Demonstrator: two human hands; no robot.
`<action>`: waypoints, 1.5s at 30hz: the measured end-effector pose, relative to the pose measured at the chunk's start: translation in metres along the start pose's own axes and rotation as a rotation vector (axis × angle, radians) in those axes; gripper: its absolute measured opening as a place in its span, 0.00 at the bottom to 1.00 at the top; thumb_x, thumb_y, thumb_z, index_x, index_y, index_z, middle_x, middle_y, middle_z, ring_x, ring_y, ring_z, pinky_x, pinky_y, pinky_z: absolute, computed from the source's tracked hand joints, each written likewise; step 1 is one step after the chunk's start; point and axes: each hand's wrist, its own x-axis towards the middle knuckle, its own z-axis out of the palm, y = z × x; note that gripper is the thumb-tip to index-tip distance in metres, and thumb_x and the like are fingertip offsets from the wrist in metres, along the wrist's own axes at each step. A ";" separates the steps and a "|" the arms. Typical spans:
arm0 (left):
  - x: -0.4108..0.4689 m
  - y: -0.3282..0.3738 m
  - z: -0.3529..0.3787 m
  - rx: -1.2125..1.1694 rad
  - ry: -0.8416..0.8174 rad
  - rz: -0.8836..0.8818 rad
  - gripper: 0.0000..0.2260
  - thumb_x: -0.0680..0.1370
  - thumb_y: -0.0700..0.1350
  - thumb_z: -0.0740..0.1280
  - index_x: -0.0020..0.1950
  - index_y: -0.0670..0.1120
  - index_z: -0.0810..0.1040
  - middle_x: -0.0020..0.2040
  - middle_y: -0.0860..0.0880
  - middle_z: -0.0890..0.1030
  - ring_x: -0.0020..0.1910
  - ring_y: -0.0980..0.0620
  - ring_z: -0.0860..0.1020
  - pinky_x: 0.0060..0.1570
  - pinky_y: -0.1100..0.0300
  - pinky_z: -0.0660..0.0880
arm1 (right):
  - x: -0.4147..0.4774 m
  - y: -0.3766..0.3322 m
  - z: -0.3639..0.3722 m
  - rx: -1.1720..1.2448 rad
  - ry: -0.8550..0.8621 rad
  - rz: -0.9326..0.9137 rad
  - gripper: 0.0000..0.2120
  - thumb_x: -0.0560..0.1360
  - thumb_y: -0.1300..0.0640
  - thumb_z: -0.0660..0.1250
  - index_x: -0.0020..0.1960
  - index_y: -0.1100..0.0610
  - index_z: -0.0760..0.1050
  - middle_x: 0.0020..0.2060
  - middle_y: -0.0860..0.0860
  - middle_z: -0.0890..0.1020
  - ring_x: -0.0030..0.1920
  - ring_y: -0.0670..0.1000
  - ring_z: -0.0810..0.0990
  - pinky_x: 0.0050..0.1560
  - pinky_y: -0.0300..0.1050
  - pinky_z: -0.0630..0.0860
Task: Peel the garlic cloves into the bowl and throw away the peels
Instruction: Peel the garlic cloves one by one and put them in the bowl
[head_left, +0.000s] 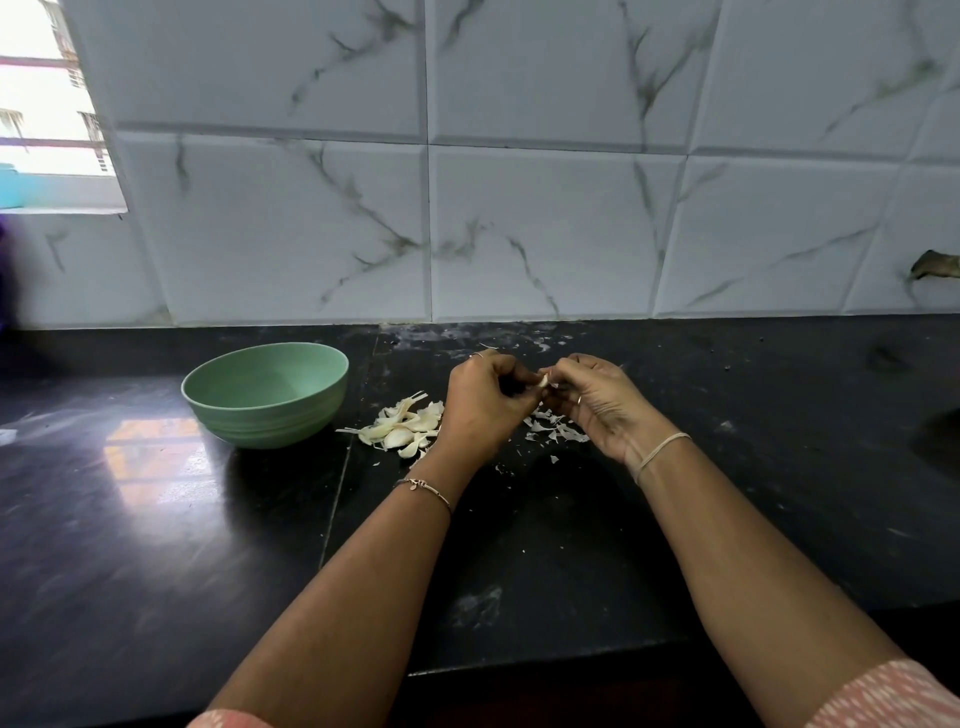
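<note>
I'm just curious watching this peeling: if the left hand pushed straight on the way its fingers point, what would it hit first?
Probably the right hand, whose fingertips face it just across the garlic clove both hands pinch. The left hand points rightward; depth looks matched, though one view cannot confirm.

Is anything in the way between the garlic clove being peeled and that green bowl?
Only the pile of garlic cloves, lying on the counter between the left hand and the green bowl. It sits low, so the clove, pinched by that hand and the right hand, would likely pass over it. Nothing covers the bowl's mouth.
</note>
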 end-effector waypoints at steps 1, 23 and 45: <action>0.000 0.000 0.000 0.003 0.000 0.004 0.04 0.69 0.39 0.78 0.40 0.44 0.84 0.36 0.56 0.78 0.36 0.61 0.76 0.37 0.74 0.71 | 0.000 0.000 0.000 -0.001 -0.001 0.000 0.12 0.73 0.71 0.64 0.34 0.59 0.71 0.35 0.54 0.79 0.35 0.47 0.78 0.34 0.36 0.77; 0.001 -0.001 0.000 -0.082 -0.038 -0.061 0.04 0.71 0.42 0.76 0.43 0.46 0.82 0.38 0.53 0.82 0.37 0.59 0.80 0.38 0.71 0.75 | 0.001 0.006 0.000 -0.048 0.080 -0.113 0.09 0.72 0.70 0.70 0.35 0.61 0.77 0.40 0.58 0.82 0.40 0.51 0.82 0.47 0.45 0.82; 0.006 -0.006 -0.008 -0.109 0.013 -0.173 0.07 0.70 0.39 0.77 0.45 0.47 0.85 0.37 0.58 0.82 0.37 0.67 0.78 0.39 0.78 0.72 | 0.008 0.013 -0.008 -0.806 0.112 -0.419 0.03 0.74 0.61 0.72 0.44 0.54 0.82 0.37 0.49 0.84 0.41 0.50 0.84 0.47 0.45 0.81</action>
